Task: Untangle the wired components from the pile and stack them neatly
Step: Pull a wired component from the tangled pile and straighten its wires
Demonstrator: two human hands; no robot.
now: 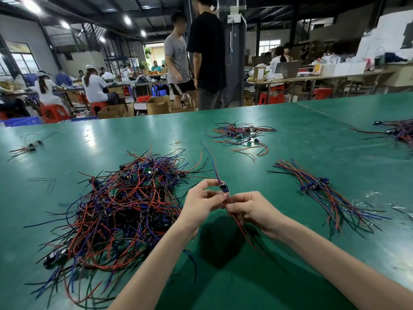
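Note:
A big tangled pile [125,204] of red, blue and black wires with small circuit boards lies on the green table [312,142], left of centre. My left hand [201,204] pinches one wired component [223,186] just above the table; its blue wire rises up and away. My right hand [252,209] grips that component's red and black wires, which trail down toward me. To the right lies a neat stack [317,189] of components with their wires laid side by side.
A looser bundle of wired parts [241,133] lies further back at centre. Another bundle [397,130] sits at the far right, and a few parts [31,146] at the far left. Two people [194,59] stand beyond the table's far edge.

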